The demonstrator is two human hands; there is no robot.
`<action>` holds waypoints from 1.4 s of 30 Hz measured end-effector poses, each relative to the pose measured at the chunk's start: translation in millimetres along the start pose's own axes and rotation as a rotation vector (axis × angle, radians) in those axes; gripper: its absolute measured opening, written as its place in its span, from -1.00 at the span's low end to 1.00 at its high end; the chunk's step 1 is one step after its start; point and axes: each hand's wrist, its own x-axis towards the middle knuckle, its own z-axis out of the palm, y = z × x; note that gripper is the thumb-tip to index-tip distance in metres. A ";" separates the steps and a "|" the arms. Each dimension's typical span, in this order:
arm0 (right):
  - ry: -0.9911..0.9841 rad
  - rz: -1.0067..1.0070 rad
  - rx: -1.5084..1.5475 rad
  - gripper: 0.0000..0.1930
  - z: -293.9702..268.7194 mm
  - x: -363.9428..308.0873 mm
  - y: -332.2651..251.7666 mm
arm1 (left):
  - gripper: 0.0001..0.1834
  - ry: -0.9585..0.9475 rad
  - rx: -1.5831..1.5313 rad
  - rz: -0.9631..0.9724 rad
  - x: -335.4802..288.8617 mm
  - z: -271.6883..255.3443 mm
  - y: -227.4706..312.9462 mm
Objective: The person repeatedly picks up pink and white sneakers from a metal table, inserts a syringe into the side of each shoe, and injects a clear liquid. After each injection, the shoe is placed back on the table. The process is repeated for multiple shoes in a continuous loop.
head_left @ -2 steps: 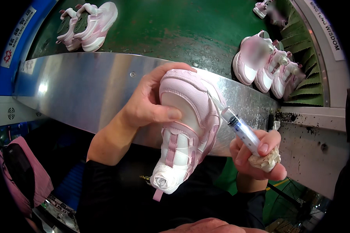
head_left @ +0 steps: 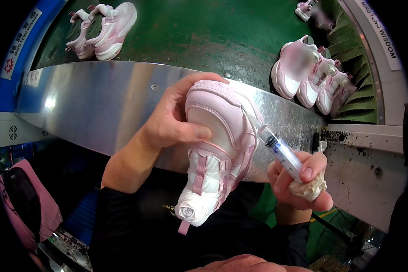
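My left hand (head_left: 177, 115) grips a pink and white sneaker (head_left: 211, 122) by its toe end, thumb on the upper and fingers round the far side. The toe points away from me, and the round dial (head_left: 187, 211) on the white tongue hangs nearest my body. In my right hand (head_left: 299, 181) is a clear plastic syringe (head_left: 283, 152) with a black plunger seal. Its thin tip reaches the right edge of the shoe, along the sole seam; exact contact is hard to make out. A wad of crumpled off-white material (head_left: 310, 186) sits at the syringe's lower end, between my fingers.
A curved metal ledge (head_left: 95, 104) lies beyond my hands, bordering a green surface (head_left: 199, 36). On that surface stand a pair of sneakers (head_left: 106, 34) at the far left and several more (head_left: 303, 75) at the right, by green flaps (head_left: 360, 81). A fan (head_left: 344, 235) is at lower right.
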 end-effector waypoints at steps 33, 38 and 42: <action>0.091 0.023 -0.019 -0.41 -20.1 -70.8 30.0 | -0.52 -0.040 -0.376 0.026 9.8 -21.9 -14.8; 0.088 0.082 -0.018 -0.42 -20.8 -85.7 27.1 | -0.65 -0.130 -0.336 0.014 13.3 -32.7 -16.1; 0.108 0.073 0.015 -0.42 -19.5 -94.3 31.1 | -0.73 0.052 -0.293 0.030 6.5 -47.4 -22.8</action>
